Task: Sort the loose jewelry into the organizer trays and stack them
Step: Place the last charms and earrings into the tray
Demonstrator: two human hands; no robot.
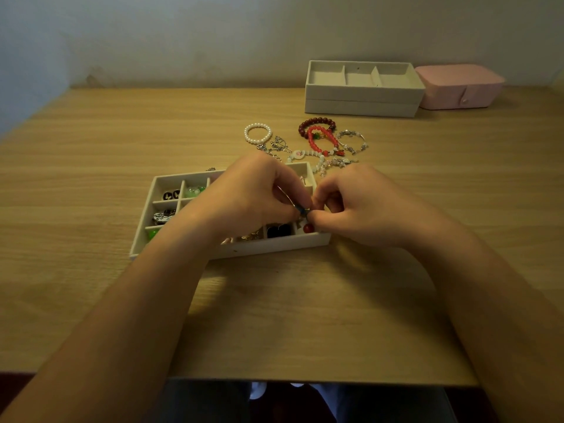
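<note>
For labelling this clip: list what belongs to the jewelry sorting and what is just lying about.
Job: compartment tray; small piece pinched between left hand and right hand; pearl bracelet; red bracelet; silver bracelet; stacked trays at the back.
Lying about: pink box, shut, beside the stacked trays.

A wood-grain worktop (91, 166) carries a compartmented tray (268, 246), loose bracelets (317, 138), two stacked trays (363, 99) and a pink box (457, 87).
</note>
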